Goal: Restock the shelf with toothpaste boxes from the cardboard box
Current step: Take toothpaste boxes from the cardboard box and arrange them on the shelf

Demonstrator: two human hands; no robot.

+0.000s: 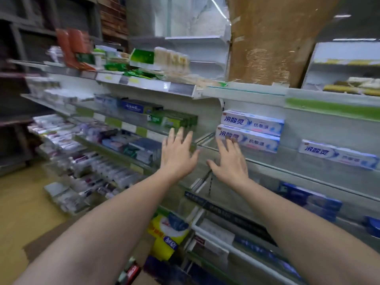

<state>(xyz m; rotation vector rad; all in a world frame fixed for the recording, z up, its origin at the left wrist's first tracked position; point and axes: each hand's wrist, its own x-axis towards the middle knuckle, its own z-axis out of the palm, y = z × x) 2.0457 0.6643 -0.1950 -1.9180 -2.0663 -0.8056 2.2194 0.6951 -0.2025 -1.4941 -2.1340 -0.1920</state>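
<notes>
Reaching at the glass shelf (287,161), I spread both empty hands wide: my left hand (177,155) hovers, my right hand (231,161) touches the lower toothpaste box (253,141), stacked under a second box (257,123); a third box (339,154) lies well right.

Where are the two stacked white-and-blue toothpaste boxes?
Head view, right of centre: the stacked boxes sit on the shelf, just above the right hand, whose fingertips reach the lower box; a matching single box lies apart further right.

White-and-blue toothpaste boxes (251,128)
</notes>
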